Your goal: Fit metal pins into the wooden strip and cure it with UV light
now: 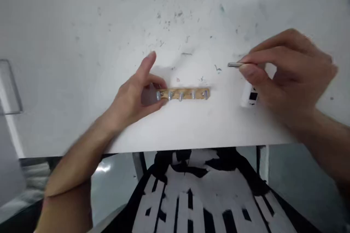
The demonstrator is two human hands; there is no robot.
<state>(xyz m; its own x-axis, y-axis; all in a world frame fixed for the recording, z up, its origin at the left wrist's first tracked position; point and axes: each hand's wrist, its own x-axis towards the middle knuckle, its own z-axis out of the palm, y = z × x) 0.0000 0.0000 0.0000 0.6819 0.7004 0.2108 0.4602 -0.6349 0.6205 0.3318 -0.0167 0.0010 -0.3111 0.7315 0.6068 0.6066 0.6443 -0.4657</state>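
- Left hand (129, 94): closed in a pinch on the left end of the strip; one digit presses its near side and others its far side, while another stands raised, clear of the wood.
- Right hand (292, 69): thumb and forefinger nipped together on the rod, other fingers curled in behind; the hand is to the right of the strip and partly covers the white item.
- Strip (187, 94): narrow, light wood, set lengthwise along the table's near edge and a little in from it, about midway between the hands; whether it rests flat or is slightly lifted, I cannot tell.
- Pegs (181, 97): five, greyish, spaced in a row along the strip; the leftmost is right by the left hand's fingers.
- Rod (233, 64): short, silvery; its free end points left, well apart from the strip.
- White item (247, 98): on the table, in from the near edge; it carries a black square, and the rest is hidden.
- Table (68, 80): white; dark scraps (218, 68) are strewn over its middle and toward the far edge; a grey outline (15, 87) shows at its left edge.
- Beyond the near edge: a black shirt (218, 189) with white print; pale floor (112, 178) to either side.
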